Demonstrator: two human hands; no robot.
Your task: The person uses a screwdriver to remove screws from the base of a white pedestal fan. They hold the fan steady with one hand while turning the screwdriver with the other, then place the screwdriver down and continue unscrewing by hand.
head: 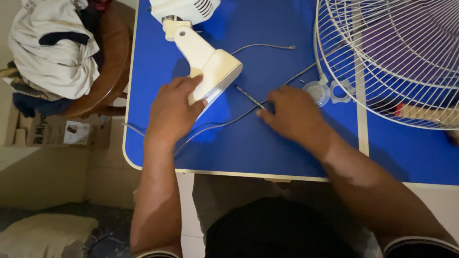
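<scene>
We look down at a blue table, and we place everything from the white fan neck lying near its left side. Our left hand rests on the wide lower end of that neck, fingers spread and pressed against the plastic. A thin metal rod, probably a screwdriver shaft, lies just right of the neck's lower end; its long axis slants from upper left to lower right. Our right hand sits at its lower right end, fingers curled together on it, though we cannot tell how firmly they pinch. This hand is the nearer to it. A grey wire runs beneath. Far right of the neck lie a clear plastic nut and a white wire fan guard.
</scene>
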